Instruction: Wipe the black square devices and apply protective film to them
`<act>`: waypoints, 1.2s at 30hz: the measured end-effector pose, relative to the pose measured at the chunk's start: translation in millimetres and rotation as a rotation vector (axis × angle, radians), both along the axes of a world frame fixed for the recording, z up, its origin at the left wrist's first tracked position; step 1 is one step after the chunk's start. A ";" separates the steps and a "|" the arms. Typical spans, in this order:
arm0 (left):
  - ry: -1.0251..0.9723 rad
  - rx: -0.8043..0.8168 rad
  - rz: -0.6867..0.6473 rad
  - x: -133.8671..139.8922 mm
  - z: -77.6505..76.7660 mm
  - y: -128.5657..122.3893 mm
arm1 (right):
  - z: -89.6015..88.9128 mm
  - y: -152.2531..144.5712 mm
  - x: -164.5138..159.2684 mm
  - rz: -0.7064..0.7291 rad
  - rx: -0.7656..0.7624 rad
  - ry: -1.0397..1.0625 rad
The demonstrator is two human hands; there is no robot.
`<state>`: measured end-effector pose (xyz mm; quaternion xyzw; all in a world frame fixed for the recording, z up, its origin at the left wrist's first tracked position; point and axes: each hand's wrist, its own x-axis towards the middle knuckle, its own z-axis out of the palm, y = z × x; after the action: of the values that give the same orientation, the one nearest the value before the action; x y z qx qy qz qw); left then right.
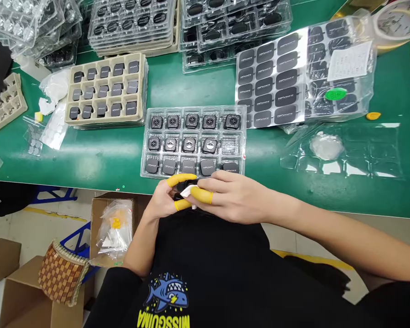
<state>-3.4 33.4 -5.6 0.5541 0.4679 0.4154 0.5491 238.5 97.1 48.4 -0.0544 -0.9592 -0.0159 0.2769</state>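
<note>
My left hand (164,199), with yellow finger cots on its fingers, grips a dark smartwatch body (182,186) by its edges; most of it is hidden behind the fingers. Against it my right hand (234,196) pinches a white wipe (187,191), a yellow finger cot on one finger. Both hands are close together at the table's front edge. Just beyond them lies a clear plastic tray (141,159) of smartwatch bodies. Those in the back rows show round sensor backs (192,120), several with a shiny center; the front row carries dark printed film (170,166).
Left of the tray stands a stack of beige trays (144,86) with dark square pieces. Sheets of dark labels (264,82) lie to the right, near a tape roll (399,20) and a white clump (326,146). Clear trays (133,38) are stacked behind. An open carton (95,228) sits below.
</note>
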 end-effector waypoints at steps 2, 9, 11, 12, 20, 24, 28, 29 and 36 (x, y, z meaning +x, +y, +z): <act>-0.007 0.019 0.018 0.2 -3.2 0.3 | 1.2 4.4 -3.9 -0.011 0.029 -0.008; -0.025 0.024 0.070 -0.1 -4.5 1.6 | 2.6 15.5 10.0 -0.059 -0.047 -0.035; -0.025 0.025 0.036 -2.1 -4.6 3.1 | 1.0 14.6 8.3 -0.031 -0.084 -0.028; -0.017 0.035 0.024 -3.2 -5.1 4.1 | 0.5 13.9 6.0 -0.015 -0.097 -0.029; -0.025 0.111 -0.007 -4.5 -9.3 7.5 | 12.7 21.8 21.7 0.096 -0.161 -0.057; -0.048 0.095 0.011 -2.6 -9.2 4.4 | 25.6 24.2 42.0 -0.046 -0.131 0.051; -0.101 0.101 -0.013 -1.5 -6.9 6.3 | 28.0 14.0 31.6 -0.097 -0.163 0.090; -0.110 0.109 -0.021 -1.3 -6.0 7.3 | 26.5 11.0 26.4 -0.088 -0.178 0.087; -0.072 0.137 -0.029 -1.1 -4.0 9.6 | 9.7 -0.2 4.6 -0.092 -0.172 0.112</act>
<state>-4.4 42.9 -9.6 0.5818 0.4102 0.4579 0.5326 243.1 96.9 58.0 -0.1227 -0.9365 0.0569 0.3234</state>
